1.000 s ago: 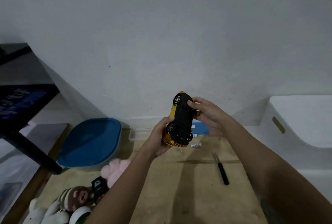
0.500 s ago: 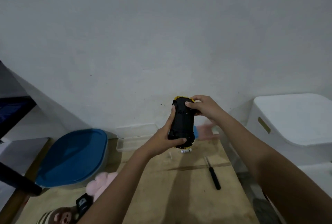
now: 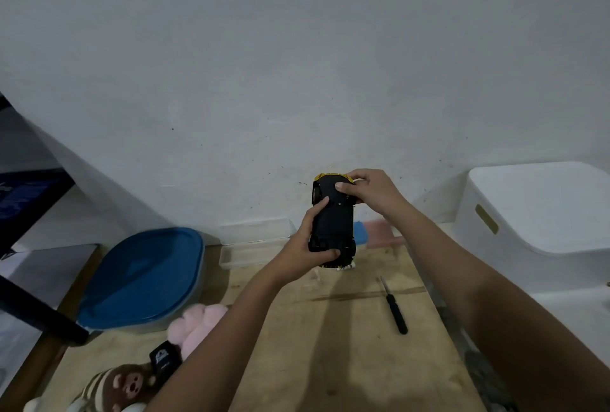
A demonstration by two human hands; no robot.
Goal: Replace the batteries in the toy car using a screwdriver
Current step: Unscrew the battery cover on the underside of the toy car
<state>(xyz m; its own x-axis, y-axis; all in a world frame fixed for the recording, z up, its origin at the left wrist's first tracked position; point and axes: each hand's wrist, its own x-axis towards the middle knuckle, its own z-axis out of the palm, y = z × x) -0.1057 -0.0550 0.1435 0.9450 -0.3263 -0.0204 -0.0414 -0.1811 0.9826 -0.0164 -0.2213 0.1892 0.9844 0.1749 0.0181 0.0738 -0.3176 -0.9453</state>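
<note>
The yellow toy car (image 3: 335, 223) is held up in the air above the wooden table, its black underside facing me. My left hand (image 3: 305, 246) grips its lower end from the left, thumb along the underside. My right hand (image 3: 369, 192) holds the upper end, thumb pressed on the black base. A small black screwdriver (image 3: 394, 307) lies on the wooden table (image 3: 330, 362) to the right, below my right forearm. No batteries are clearly visible.
A blue-lidded container (image 3: 142, 279) sits at the left, a clear plastic box (image 3: 254, 243) against the wall. Plush toys (image 3: 128, 382) and a pink plush (image 3: 198, 325) lie at the lower left. A white bin (image 3: 541, 213) stands at the right.
The car was turned from a tilted side view to its black underside facing me. Both hands shifted their grip around it. The view swung a little to the left and down.
</note>
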